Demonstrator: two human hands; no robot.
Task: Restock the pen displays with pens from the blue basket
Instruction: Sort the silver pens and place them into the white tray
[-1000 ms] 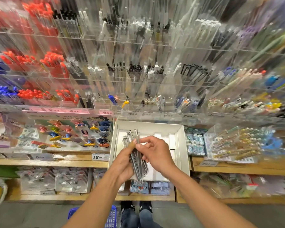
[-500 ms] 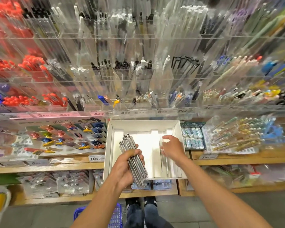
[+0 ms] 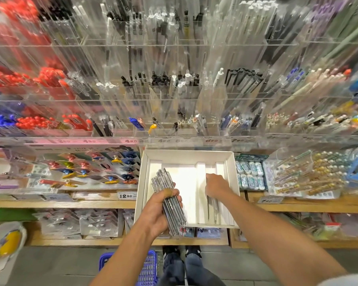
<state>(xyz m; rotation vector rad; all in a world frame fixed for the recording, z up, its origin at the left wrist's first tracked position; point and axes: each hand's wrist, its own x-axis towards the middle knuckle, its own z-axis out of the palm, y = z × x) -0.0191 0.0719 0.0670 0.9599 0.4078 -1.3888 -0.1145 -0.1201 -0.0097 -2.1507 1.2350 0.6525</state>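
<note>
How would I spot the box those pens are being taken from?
Below the wall of clear pen displays, look along the wooden shelf. The white box sits at its middle, open-topped, with white dividers inside, where the right hand reaches. Its neighbours are colourful packaged goods; it alone is plain white.

Both bare forearms reach forward and up from the bottom of the view. The left hand (image 3: 159,209) is curled, thumb uppermost, wrapped round a bundle of pens (image 3: 170,201) that stands tilted in its fist. The right hand (image 3: 216,185) is stretched farther forward, palm down, with its fingers bent downward and their tips hidden.
</note>
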